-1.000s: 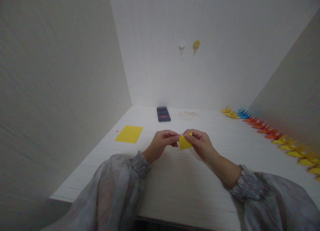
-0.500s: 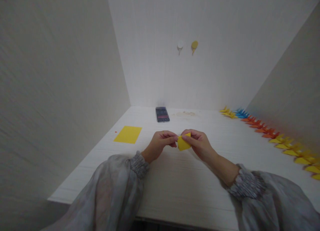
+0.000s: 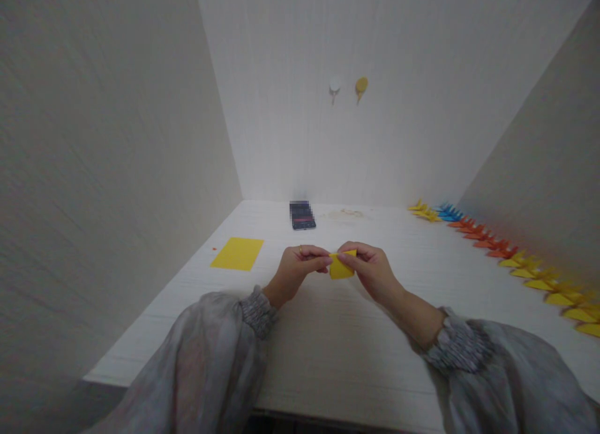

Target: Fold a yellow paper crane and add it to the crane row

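A small folded yellow paper piece [image 3: 340, 269] is held just above the white table [image 3: 328, 334] at its middle. My left hand [image 3: 300, 268] pinches the paper's left edge, with a ring on one finger. My right hand [image 3: 368, 268] grips its right side and top, fingers curled over it. Both hands touch each other at the paper. Part of the paper is hidden behind the fingers.
A flat yellow sheet [image 3: 237, 254] lies at the left. A dark phone [image 3: 302, 215] rests near the back wall. Several folded paper shapes, yellow [image 3: 424, 212], blue [image 3: 447, 212], orange [image 3: 487, 243] and yellow again [image 3: 553, 287], line the right side. Two hooks [image 3: 347, 89] hang on the wall.
The yellow paper looks smaller and more tucked between the fingers than before. Both hands stay at the same spot; the view has drifted slightly.
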A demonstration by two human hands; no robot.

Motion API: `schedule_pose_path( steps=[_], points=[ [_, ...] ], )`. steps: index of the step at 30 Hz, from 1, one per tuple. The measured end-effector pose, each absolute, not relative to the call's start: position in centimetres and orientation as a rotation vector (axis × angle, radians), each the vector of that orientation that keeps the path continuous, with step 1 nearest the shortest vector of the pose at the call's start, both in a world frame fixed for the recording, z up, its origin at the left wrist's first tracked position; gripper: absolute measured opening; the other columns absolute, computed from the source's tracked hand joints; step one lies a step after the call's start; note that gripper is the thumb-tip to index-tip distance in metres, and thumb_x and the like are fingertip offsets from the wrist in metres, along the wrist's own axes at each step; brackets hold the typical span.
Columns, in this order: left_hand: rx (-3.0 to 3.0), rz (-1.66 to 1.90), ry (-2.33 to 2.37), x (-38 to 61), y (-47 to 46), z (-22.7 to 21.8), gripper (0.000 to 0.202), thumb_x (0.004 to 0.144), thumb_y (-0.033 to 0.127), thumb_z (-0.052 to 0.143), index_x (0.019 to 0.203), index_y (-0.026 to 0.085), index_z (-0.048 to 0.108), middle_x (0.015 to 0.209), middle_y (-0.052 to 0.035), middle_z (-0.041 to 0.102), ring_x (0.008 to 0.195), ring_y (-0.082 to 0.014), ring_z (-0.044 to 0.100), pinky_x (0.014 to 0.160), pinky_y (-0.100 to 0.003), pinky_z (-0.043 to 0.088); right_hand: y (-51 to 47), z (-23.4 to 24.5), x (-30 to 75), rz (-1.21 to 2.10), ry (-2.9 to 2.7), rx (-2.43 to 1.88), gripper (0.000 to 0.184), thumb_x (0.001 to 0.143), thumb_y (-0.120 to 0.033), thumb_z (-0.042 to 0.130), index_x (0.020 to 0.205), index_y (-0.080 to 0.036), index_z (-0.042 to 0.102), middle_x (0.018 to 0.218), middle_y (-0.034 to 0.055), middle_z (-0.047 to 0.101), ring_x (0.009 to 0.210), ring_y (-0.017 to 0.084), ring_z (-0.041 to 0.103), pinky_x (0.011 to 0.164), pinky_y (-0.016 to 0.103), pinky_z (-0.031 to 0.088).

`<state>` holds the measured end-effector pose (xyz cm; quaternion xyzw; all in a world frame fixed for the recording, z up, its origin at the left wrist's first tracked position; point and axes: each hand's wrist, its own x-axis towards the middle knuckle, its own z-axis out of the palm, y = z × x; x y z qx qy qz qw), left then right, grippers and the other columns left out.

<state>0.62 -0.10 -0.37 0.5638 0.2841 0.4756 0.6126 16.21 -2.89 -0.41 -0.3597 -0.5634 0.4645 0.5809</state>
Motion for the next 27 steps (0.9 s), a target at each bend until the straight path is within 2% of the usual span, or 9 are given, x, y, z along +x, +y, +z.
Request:
schedule_pose_path(
  steps=[27],
  points=[
    [1.306,1.115,0.652,0.68,-0.16,-0.23,0.016,0.057,0.024,0.069,0.067,0.013,0.064,0.055,0.0004,0.06,0.052,-0.0083,0.053,0.057,-0.024,0.045,-3.01,-0.31,16.11,1.027,-1.346,-0.866,0.007,0.068,-0.025,0.062,0.068,-0.018,0.063,0.066,-0.0003,0.056,0.061,0.011,0.049,0.056,0.024,0.038]
  ],
)
